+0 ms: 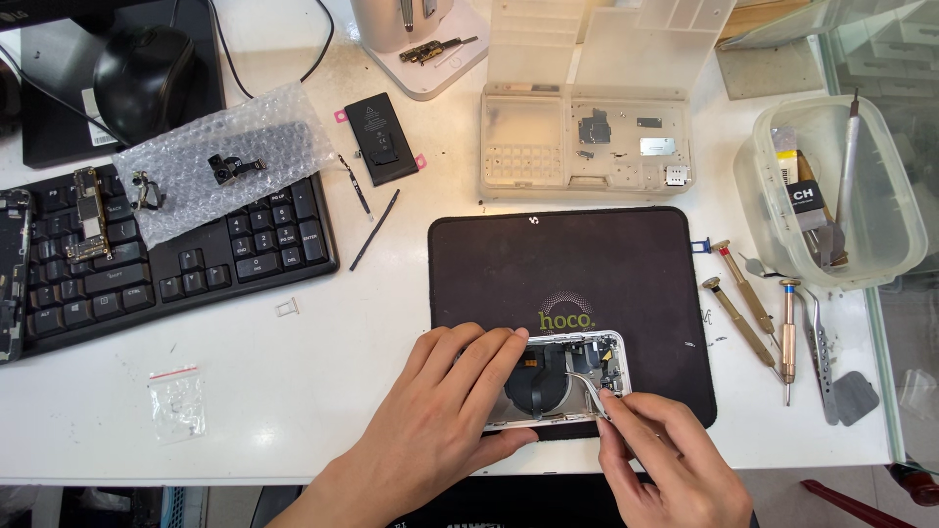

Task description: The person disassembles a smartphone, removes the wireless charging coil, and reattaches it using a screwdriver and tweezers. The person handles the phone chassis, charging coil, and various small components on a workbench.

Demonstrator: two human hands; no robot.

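Steadying an opened phone (pixel 572 376) on the black mat (pixel 567 264), near its front edge — left hand (pixel 445 411) spread over the case, fingers pressing down on its left half, thumb hooked under the near side, not clenched. Pinching fine tweezers (pixel 587 389) in the right hand (pixel 665 455), fingers closed around the shaft, tips reaching into the right side of the case among small black parts and a flex cable.

Judging the step as picking or seating a tiny part inside the shell. Doing it well probably means:
- keeping the left fingers flat and clear of the round coil in the middle, so the case is not sliding;
- resting the right palm on the mat for a still tip;
- approaching the part from above, not dragging across the cable;
- gripping lightly — a hard squeeze risks flicking the piece away.

Whether anything is actually caught between the tweezer tips — too small to tell.

Lying near to the right: screwdrivers (pixel 743 308) and spare tweezers (pixel 820 352); behind the mat, a parts box (pixel 587 147); to the left, a keyboard (pixel 166 254) with bubble wrap (pixel 220 161) on it.
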